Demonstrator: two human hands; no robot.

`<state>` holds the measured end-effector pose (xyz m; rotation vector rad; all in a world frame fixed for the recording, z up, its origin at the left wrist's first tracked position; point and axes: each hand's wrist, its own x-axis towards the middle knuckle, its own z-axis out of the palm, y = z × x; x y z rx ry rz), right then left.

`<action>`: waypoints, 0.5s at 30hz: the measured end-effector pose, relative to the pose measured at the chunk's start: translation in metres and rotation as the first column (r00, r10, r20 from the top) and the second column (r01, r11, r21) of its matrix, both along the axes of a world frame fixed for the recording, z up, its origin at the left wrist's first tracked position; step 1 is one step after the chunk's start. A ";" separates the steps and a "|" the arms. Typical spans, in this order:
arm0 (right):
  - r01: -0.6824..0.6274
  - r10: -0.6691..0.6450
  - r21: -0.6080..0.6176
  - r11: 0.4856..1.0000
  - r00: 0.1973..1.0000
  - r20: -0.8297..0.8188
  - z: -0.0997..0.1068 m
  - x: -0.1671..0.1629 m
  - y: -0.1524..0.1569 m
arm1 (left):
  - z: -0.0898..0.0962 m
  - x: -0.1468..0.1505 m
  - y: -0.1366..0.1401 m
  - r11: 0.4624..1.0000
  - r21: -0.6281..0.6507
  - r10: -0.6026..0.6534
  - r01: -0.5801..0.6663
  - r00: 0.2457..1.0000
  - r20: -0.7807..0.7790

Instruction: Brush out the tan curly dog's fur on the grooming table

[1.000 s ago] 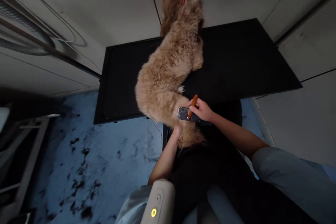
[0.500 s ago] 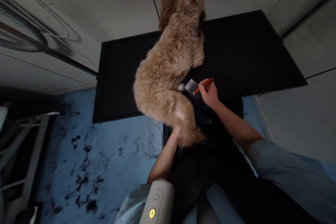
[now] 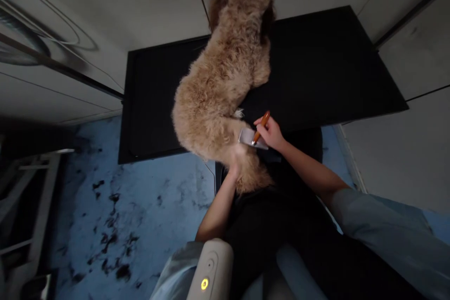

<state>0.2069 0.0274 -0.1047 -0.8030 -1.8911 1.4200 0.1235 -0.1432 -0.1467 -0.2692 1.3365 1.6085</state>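
A curly, tan dog (image 3: 218, 75) stands on a black grooming table (image 3: 326, 65), its head at the top of the view, its rear towards me. One hind leg (image 3: 251, 173) reaches over the table's near edge to my lap. My left hand (image 3: 236, 155) is closed around this leg, its fingers partly sunk in the fur. In my right hand (image 3: 271, 132) is a slicker brush (image 3: 249, 136) with an orange-brown handle, gripped between thumb and fingers. The brush's flat rectangular head lies against the fur of the leg, just right of my left hand.
Dark hair clippings (image 3: 114, 234) litter the blue floor (image 3: 168, 206) at left. A pale metal frame (image 3: 42, 201) stands at far left. Behind the table is a light wall (image 3: 147, 4), with a hose (image 3: 21, 37) and cables at upper left. A pale device (image 3: 213, 267) with a yellow light juts in at the bottom.
My right hand has brought the slicker brush down and left, from beside the leg onto its fur. The brush handle now points more upright. My left hand keeps its hold.
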 end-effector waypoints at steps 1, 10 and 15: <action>0.114 -0.114 -0.011 0.993 0.993 -0.010 -0.002 -0.001 0.001 | 0.002 0.000 0.001 1.000 0.001 0.006 -0.006 1.000 0.001; 0.135 -0.145 -0.184 0.974 0.989 -0.040 -0.016 0.006 -0.001 | 0.024 0.002 0.015 0.995 0.064 -0.087 0.080 0.990 0.109; -0.271 0.269 -0.181 0.945 0.963 -0.037 -0.011 0.037 -0.015 | 0.025 -0.005 0.020 0.991 0.042 -0.130 0.124 0.970 0.206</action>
